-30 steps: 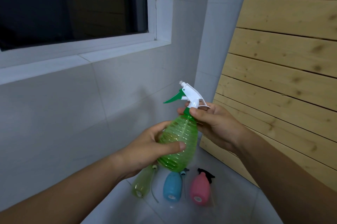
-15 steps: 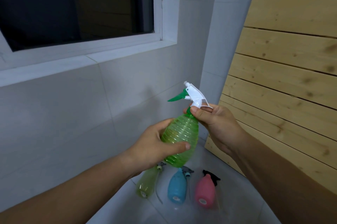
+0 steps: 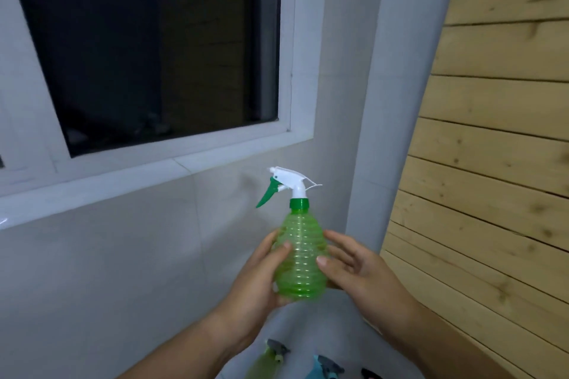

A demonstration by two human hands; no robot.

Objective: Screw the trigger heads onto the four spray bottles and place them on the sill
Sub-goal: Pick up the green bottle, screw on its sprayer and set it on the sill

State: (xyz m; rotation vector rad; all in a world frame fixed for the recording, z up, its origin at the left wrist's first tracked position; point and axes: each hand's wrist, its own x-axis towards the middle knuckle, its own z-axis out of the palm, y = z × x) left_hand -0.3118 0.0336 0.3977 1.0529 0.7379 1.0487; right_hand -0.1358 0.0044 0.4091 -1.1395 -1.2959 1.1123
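Note:
I hold a ribbed green spray bottle [image 3: 301,258] upright in front of the wall, below the white window sill [image 3: 129,176]. Its white trigger head [image 3: 288,183] with a green lever sits on the green collar, nozzle pointing left. My left hand [image 3: 261,280] wraps the bottle's left side and base. My right hand [image 3: 354,264] rests on its right side, thumb on the front and fingers spread. At the bottom edge lie the tops of a yellow-green bottle [image 3: 269,360], a blue bottle [image 3: 323,371] and a black trigger head [image 3: 371,375].
A dark window [image 3: 154,39] fills the upper left, framed in white. A white pillar [image 3: 397,101] stands right of it. Slanted wooden planks [image 3: 492,163] line the right side. Grey tiled wall [image 3: 92,270] lies below the sill.
My right hand left the trigger head's collar and dropped to the bottle's side. The bottle now stands upright and higher toward the sill; the view tilted up, pushing the floor bottles to the bottom edge.

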